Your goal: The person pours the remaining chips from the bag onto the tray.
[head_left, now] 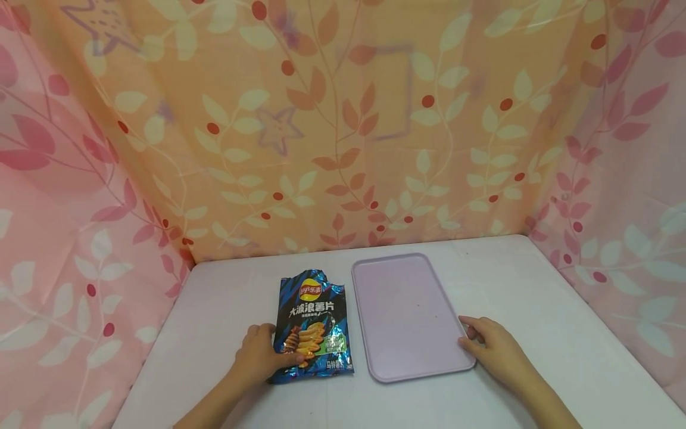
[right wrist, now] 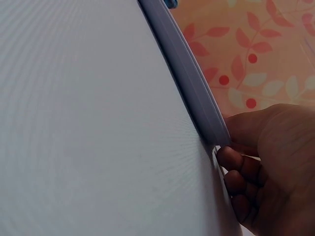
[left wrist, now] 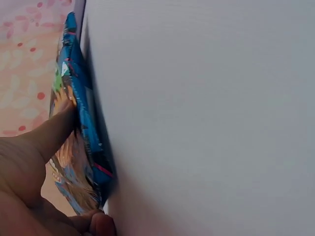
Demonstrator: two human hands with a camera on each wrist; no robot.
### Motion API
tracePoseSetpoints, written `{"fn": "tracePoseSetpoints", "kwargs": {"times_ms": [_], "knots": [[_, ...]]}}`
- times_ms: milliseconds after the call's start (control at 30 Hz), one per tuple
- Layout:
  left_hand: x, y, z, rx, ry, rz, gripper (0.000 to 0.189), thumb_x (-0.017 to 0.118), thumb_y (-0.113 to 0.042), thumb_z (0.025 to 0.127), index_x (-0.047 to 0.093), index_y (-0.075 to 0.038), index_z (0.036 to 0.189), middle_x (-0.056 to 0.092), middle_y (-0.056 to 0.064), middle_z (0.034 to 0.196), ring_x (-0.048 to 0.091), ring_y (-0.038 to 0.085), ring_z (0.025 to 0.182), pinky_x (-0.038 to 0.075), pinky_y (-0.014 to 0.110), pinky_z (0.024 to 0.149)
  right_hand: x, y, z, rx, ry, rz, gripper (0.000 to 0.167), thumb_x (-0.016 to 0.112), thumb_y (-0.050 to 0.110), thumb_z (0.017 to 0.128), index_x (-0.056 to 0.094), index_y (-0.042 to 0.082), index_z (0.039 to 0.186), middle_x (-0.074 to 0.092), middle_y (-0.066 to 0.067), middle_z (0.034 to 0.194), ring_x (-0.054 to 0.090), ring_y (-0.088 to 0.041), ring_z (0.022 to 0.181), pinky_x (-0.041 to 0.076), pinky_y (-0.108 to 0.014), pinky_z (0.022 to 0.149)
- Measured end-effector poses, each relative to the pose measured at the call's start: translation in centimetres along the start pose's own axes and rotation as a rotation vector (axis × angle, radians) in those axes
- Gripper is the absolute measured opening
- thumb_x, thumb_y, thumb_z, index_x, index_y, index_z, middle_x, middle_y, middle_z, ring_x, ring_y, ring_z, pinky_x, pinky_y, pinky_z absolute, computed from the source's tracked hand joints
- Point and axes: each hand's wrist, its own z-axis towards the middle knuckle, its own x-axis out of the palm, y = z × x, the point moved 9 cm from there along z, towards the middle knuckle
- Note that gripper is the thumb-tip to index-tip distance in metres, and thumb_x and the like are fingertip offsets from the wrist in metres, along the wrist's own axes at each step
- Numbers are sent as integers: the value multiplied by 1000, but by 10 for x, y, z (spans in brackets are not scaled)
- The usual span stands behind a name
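Note:
A blue and black bag of potato chips lies face up on the white table, its top edge torn and uneven. My left hand grips its lower left side, thumb across the printed front and the other fingers at the edge, as the left wrist view shows from the side. Just right of the bag lies a flat light-purple tray with a raised rim. At the tray's lower right edge, my right hand pinches the rim between thumb and fingers; in the right wrist view the fingers curl beneath the corner.
Both things rest on a white-covered table. A patterned curtain with leaves and red dots hangs behind the table and along both sides. A few tiny specks show on the tray.

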Motion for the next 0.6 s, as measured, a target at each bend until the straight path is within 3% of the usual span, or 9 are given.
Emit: {"fn": "tracePoseSetpoints", "kwargs": {"times_ms": [167,400,600], "knots": [[-3,-5,1,-51,22,-49,114,92,-68,55,54,10,130,55,23,116,55,34,101,50,64,87,0,-3,5,-24,7,22,47,80,25,89,68,2,129,51,14,85,44,-2,76,37,-24,67],[-3,-7,4,-120,59,-94,101,97,-52,60,55,15,123,57,24,111,56,34,101,52,58,95,3,-15,24,-76,34,60,48,80,24,89,67,2,129,52,14,86,45,-2,77,39,-24,67],[-2,-4,-5,-177,70,-80,97,96,-53,61,57,15,117,58,25,113,59,37,105,52,58,95,9,-26,38,-98,71,91,49,79,27,90,67,3,131,54,15,88,46,-3,80,40,-25,68]]}}
